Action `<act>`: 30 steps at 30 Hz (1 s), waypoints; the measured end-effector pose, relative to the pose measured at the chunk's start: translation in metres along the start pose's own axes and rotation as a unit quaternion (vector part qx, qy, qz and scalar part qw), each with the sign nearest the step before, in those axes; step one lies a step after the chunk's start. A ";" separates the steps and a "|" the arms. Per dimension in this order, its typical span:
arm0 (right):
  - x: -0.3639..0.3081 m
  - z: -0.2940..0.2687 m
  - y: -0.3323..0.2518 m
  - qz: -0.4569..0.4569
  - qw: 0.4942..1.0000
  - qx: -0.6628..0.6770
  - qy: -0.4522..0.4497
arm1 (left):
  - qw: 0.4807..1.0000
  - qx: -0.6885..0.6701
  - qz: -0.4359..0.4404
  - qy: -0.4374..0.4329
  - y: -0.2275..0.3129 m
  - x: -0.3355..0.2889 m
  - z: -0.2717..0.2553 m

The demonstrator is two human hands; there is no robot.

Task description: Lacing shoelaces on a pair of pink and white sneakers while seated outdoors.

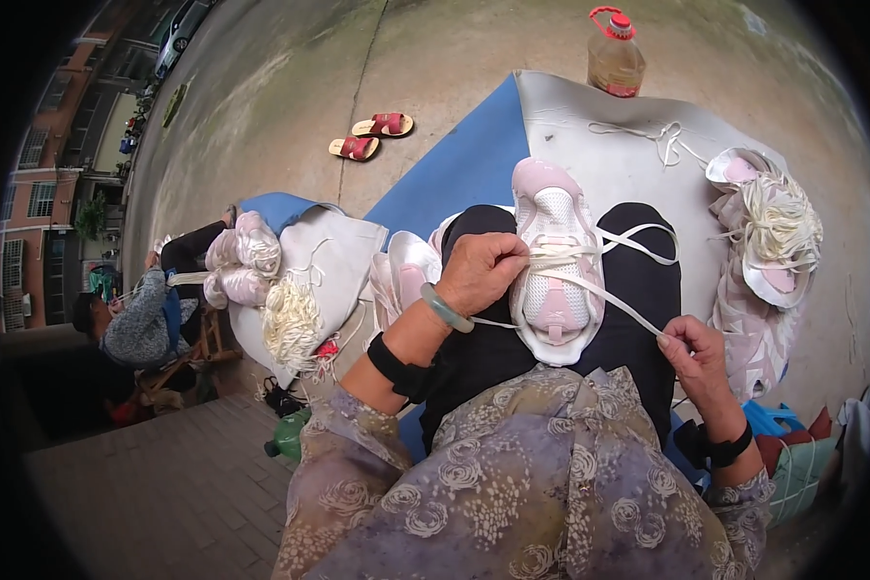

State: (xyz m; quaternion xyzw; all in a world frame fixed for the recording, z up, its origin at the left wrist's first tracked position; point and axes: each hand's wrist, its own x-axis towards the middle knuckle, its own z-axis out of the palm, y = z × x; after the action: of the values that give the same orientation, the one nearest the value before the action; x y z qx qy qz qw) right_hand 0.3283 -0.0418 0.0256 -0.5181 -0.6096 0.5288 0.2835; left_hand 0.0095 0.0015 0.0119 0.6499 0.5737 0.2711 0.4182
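A pink and white sneaker (557, 314) rests on my lap between my knees, its toe pointing away from me. White shoelace (621, 302) runs through its eyelets, with loose lengths trailing to the right. My left hand (480, 271) is closed at the shoe's left side, thumb and finger pinching the lace by the eyelets. Off to the lower right, my right hand (696, 356) pinches the end of a lace drawn out from the shoe. Another loop of lace lies over my right knee.
More sneakers (414, 266) sit left of my legs. At right, a sneaker pile (744, 329) carries a lace bundle (781, 220). A blue and white sheet (464, 155) covers the ground, with an oil jug (617, 60) and red sandals (356, 148) beyond. Another person (150, 324) sits at left.
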 end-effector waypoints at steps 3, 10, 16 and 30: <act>0.001 -0.001 -0.004 0.019 1.000 -0.014 -0.005 | 0.997 -0.020 -0.054 -0.044 0.004 0.005 -0.005; -0.003 -0.016 0.001 -0.030 0.997 -0.065 0.022 | 0.947 -0.227 -0.208 -0.094 0.007 0.011 -0.001; -0.026 -0.075 0.059 0.102 0.991 -0.002 0.090 | 0.983 -0.146 -0.101 -0.044 -0.016 0.004 0.015; 0.059 0.063 -0.017 -0.272 0.911 -0.310 0.030 | 0.966 0.142 0.180 0.119 0.031 -0.006 0.054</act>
State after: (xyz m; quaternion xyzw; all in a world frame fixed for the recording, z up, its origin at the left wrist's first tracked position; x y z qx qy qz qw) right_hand 0.2486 -0.0073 0.0116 -0.4095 -0.8514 0.2000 0.2597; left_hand 0.0696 -0.0165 0.0116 0.7581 0.5259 0.3328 0.1946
